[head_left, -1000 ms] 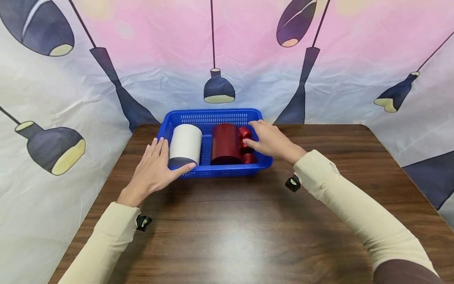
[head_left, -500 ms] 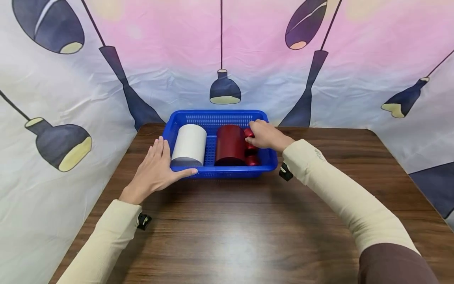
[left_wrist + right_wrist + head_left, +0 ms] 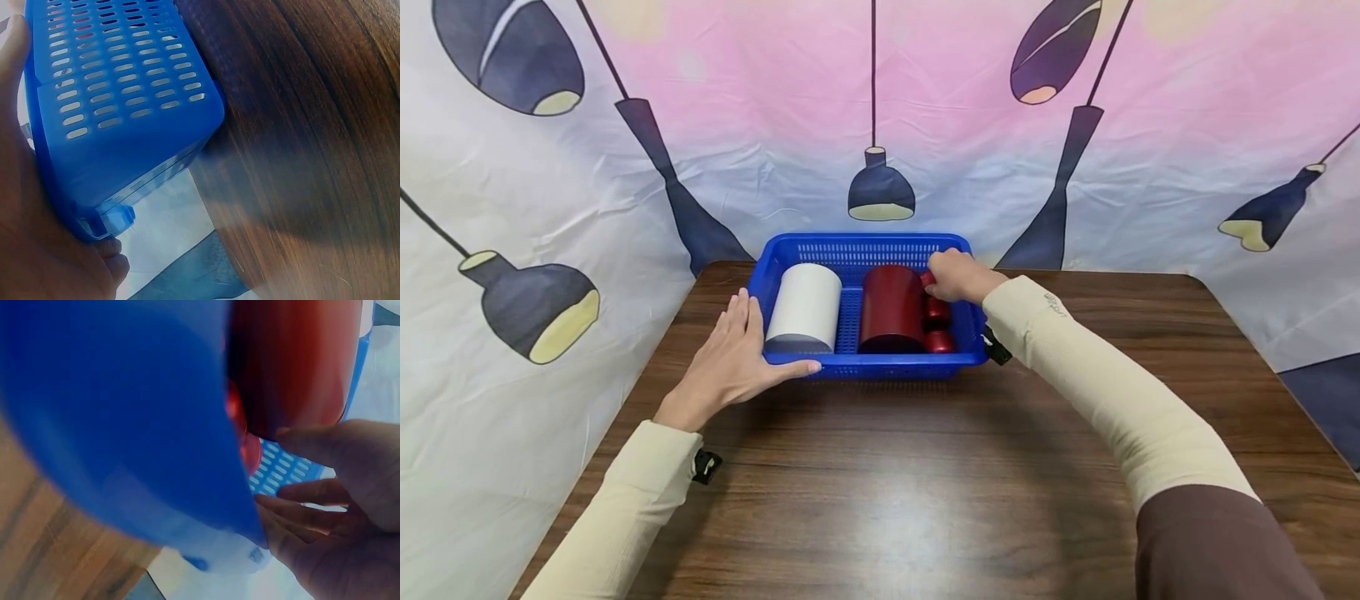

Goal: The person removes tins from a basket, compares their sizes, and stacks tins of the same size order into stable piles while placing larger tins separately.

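A blue plastic basket point(image 3: 880, 360) stands at the table's far edge. Inside it are a white cylinder point(image 3: 805, 308), a dark red cylinder point(image 3: 891, 308) and shiny red balls point(image 3: 938, 342) along the right side. My left hand point(image 3: 722, 358) rests at the basket's front left corner, fingers extended along the left side and thumb along the front rim. My right hand point(image 3: 958, 277) reaches over the right rim at the back, above the red balls. In the right wrist view, its thumb and fingers are spread apart beside a red ball point(image 3: 251, 453), with no object visible between them.
The brown wooden table point(image 3: 880, 483) extends in front of the basket and to both sides. Right behind it hangs a cloth backdrop point(image 3: 760, 167) printed with lamps.
My right hand has moved left from the right rim into the basket, over the red balls. The left hand stays at its corner. The head view has shifted slightly.
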